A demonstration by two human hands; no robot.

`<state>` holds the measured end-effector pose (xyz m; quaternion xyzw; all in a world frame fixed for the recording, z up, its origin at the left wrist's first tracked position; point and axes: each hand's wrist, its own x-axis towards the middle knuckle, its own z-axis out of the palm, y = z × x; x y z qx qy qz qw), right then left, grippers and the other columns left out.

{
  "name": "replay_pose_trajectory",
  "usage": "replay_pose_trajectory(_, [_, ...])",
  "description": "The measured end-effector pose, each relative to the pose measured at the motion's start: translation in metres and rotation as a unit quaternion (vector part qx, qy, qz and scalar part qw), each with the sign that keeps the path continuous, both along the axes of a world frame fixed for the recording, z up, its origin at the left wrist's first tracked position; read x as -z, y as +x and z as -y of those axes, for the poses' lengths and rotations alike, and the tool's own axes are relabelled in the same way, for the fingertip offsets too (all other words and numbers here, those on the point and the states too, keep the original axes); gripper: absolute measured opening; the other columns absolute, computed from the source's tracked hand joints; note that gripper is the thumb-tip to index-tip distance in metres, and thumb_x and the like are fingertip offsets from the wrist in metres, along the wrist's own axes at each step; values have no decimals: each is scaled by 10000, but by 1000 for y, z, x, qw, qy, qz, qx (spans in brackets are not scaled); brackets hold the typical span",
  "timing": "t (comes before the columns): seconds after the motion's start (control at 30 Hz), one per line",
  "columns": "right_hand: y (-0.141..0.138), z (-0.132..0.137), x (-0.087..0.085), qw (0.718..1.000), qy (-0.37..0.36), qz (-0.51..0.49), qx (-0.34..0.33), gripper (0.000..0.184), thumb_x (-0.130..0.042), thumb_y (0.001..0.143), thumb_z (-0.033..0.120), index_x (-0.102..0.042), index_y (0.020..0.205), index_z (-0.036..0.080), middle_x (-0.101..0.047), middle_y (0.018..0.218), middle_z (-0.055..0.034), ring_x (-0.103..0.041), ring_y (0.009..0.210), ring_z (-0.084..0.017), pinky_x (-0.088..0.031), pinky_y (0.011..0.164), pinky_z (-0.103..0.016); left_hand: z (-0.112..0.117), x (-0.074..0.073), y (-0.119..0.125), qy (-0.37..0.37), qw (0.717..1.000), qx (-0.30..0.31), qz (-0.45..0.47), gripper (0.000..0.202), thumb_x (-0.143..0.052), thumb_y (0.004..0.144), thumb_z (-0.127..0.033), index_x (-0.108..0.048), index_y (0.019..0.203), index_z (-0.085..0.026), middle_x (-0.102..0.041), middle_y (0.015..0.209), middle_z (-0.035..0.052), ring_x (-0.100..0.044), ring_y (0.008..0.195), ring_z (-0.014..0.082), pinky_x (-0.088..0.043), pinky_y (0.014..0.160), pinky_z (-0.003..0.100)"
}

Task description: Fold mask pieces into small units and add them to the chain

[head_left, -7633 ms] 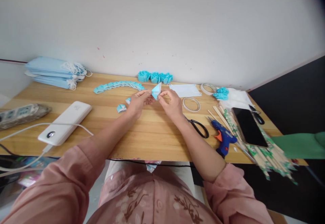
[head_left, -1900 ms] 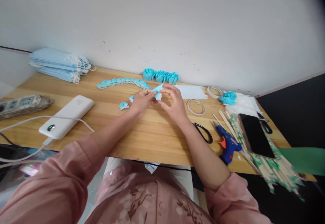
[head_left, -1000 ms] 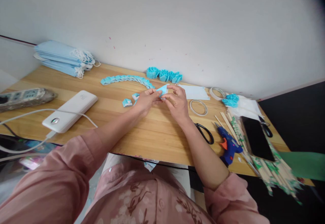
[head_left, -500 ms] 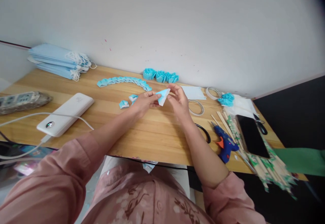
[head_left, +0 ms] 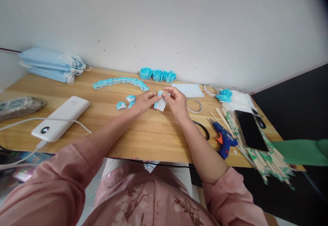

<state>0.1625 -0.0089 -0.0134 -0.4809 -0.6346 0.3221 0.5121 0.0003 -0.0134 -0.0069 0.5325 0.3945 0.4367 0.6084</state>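
Pinching a small folded blue-and-white sheet of thin material [head_left: 161, 106]

With the sheet as the centre of the clock, it sat between both hands over the pale wooden tabletop [head_left: 153, 135]; whether it touched the wood could not be told. The left hand [head_left: 145, 102] had its grip closed on the sheet's 9 o'clock side, thumb on top, fingers partly hidden. The right hand [head_left: 177, 103] pinched the sheet near 1 o'clock with its thumb and fingers.

The sheet looked very light, soft and limp, probably a little stiffer along its folds. It seemed likelier to crease or slip out of line than to tear, so the folded blue edge appeared the best place for a gentle fingertip hold.

On the tabletop, a curved chain of pale-blue folded pieces [head_left: 120, 81] lay at 10 o'clock, three turquoise flower shapes [head_left: 157, 75] at 12, a flat pale-blue mask with white ear loops [head_left: 190, 90] at 2 and a blue glue gun with an orange trigger [head_left: 224, 140] at 4. Farther out towards 10 lay a stack of pale-blue masks [head_left: 48, 64]. A greyish-white wall with small pinkish specks [head_left: 153, 24] rose beyond 12; a dark panel [head_left: 299, 106] stood towards 3.
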Motion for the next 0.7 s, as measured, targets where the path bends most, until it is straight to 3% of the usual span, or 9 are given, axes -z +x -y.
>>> replay_pose_trajectory(0.1, [-2, 4, -5, 999, 7, 33, 0, 285, -647, 817, 378, -653, 1067, 241, -641, 752, 23, -574, 642, -134, -474, 620, -274, -1, 1, -1, 12, 1000, -15, -24, 322, -752, 733, -434, -574, 634, -183, -512, 583, -26, -453, 554, 107, -341, 563, 247])
replay_pose_trajectory(0.23, [-2, 5, -7, 1000, 15, 24, 4, 347, -609, 861, 459, -629, 1132, 243, -632, 750, 12, -590, 669, -151, -496, 636, -292, -2, 1, -2, 5, 1000, -29, 7, 289, -781, 697, -369, -571, 626, -183, -525, 582, -30, -469, 560, 108, -369, 588, 253])
replay_pose_trajectory(0.33, [-2, 3, -4, 999, -9, -22, -31, 400, -560, 888, 507, -595, 1191, 248, -678, 854, -15, -640, 784, -173, -537, 720, -318, -3, 1, -4, -6, 996, -58, 69, 311, -786, 692, -377, -559, 629, -175, -564, 624, -26, -519, 601, 109, -423, 650, 262])
replay_pose_trajectory(0.5, [-3, -1, 2, 989, -73, -63, -108, 506, -651, 810, 395, -539, 1277, 234, -711, 928, -25, -668, 872, -191, -555, 825, -358, -7, 2, -7, -36, 986, -62, 151, 332, -811, 674, -371, -552, 652, -164, -619, 691, -12, -585, 681, 118, -468, 712, 276])
replay_pose_trajectory(0.7, [7, -6, -3, 1000, 15, -20, -14, 491, -617, 783, 268, -565, 1269, 226, -659, 831, -3, -636, 749, -161, -548, 754, -323, -6, -4, -6, -70, 984, -28, 158, 416, -786, 708, -504, -682, 884, -142, -706, 862, 74, -657, 820, 166, -486, 748, 282])
